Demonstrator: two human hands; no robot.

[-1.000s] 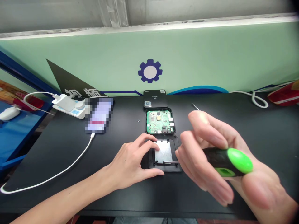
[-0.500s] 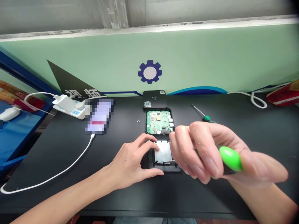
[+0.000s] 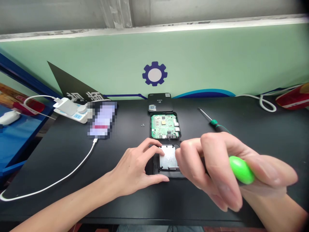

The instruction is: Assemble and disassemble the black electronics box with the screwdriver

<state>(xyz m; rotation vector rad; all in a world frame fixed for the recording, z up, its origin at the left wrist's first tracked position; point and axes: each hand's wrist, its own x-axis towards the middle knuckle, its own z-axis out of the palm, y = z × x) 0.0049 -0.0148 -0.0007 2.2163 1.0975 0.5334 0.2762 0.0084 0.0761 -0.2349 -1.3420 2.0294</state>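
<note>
A silvery metal plate [image 3: 167, 157] is seated in a black plastic casing cover [image 3: 156, 174] on the desk. My left hand [image 3: 141, 162] spans this piece from the left, fingertips at the plate's far left corner and thumb along the near edge. My right hand [image 3: 214, 164] is closed around a screwdriver with a bright green handle [image 3: 242, 169]. Its thin shaft points left across the plate's near edge; the right hand hides part of the shaft and the cover's right side. Just behind lies an open black case with a green circuit board [image 3: 164, 126].
A closed black box [image 3: 160, 103] lies behind the circuit board. Several tiny screws [image 3: 142, 125] are to the left. A second screwdriver [image 3: 214, 123] lies at the right. A phone [image 3: 103, 120] on a white cable [image 3: 83, 166] and a power strip [image 3: 71, 110] occupy the left.
My right hand has shifted slightly right and down and turned a little, with the screwdriver's green handle moving along. More of the second screwdriver's handle shows. My left hand stays in place.
</note>
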